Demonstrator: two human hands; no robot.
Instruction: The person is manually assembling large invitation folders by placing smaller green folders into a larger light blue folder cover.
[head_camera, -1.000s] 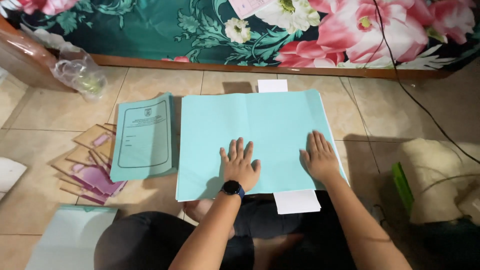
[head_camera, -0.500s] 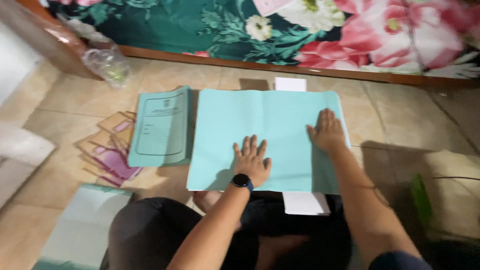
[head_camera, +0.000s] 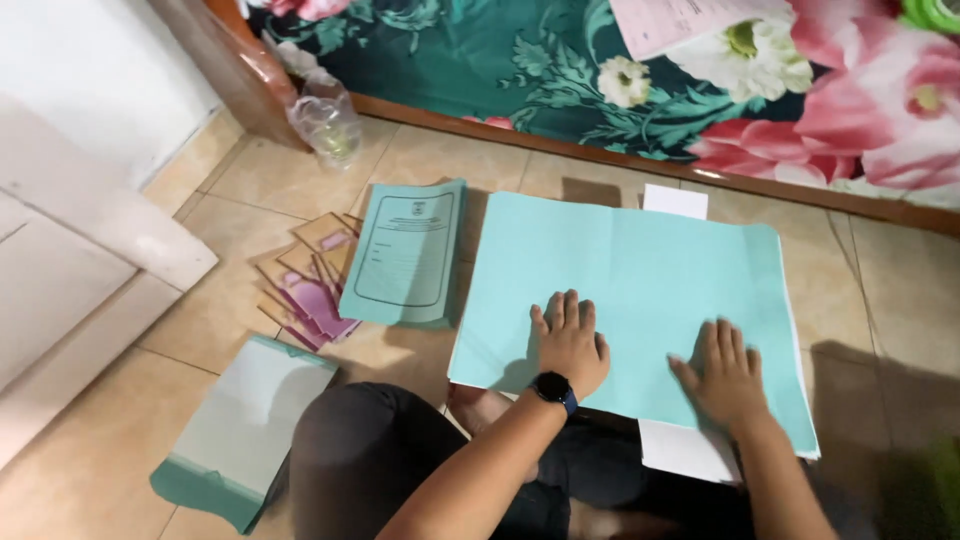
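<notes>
Lying flat, pale teal sheet (head_camera: 640, 290) under both palms

We see home bedroom: tiled floor (head_camera: 270, 180), flowered bedsheet (head_camera: 600, 70) over wooden bed frame (head_camera: 620, 160), white door (head_camera: 70, 250).

Clear plastic bag (head_camera: 327, 125) lies by the wall.

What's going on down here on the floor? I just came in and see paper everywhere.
A person sits on the tiled floor with both hands pressed flat on a large light-blue sheet spread open in front of them. The left hand, with a dark watch at the wrist, and the right hand lie side by side near its front edge. White paper pokes out underneath. A stack of blue booklets and brown envelopes lie to the left.
</notes>
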